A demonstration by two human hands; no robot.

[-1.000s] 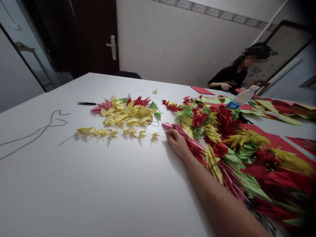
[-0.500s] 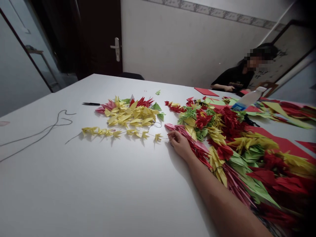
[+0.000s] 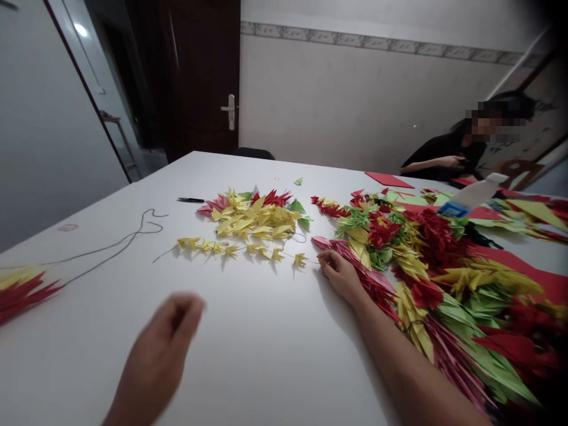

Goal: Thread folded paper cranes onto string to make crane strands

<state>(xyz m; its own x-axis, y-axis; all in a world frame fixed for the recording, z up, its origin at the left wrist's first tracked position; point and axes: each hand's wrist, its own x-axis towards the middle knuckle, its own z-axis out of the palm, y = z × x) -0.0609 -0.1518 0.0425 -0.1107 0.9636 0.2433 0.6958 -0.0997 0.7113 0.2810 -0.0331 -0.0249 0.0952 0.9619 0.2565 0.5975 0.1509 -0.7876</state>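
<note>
Presently on the desk [image 3: 266, 331]: one line of yellow origami cranes [image 3: 235, 249], strung on a thin dark thread and lying flat, with its end just beside the right hand [image 3: 339, 275]. That hand rests on the desk, its fingers [image 3: 326, 260] curled, with the tips close together at the thread's end; whether they pinch the thread is too fine to tell. Left hand [image 3: 157, 355]: raised over the bare desk near the lower edge of view, blurred, its fingers apparently bunched, and any hold cannot be told. Item in hand: the thread and its yellow cranes. Adjoining: a loose heap of yellow cranes [image 3: 252, 219] with some red and green, just above the line; a long pink-and-red crane strand [image 3: 359, 275] touching the right wrist; a large mass of red, yellow and green strands [image 3: 448, 284] further right. Also listed: a loose dark cord [image 3: 119, 242], a slim black implement [image 3: 190, 200], a plastic bottle [image 3: 474, 198], and a seated co-worker in a black sleeve [image 3: 437, 163] at the far end.
</note>
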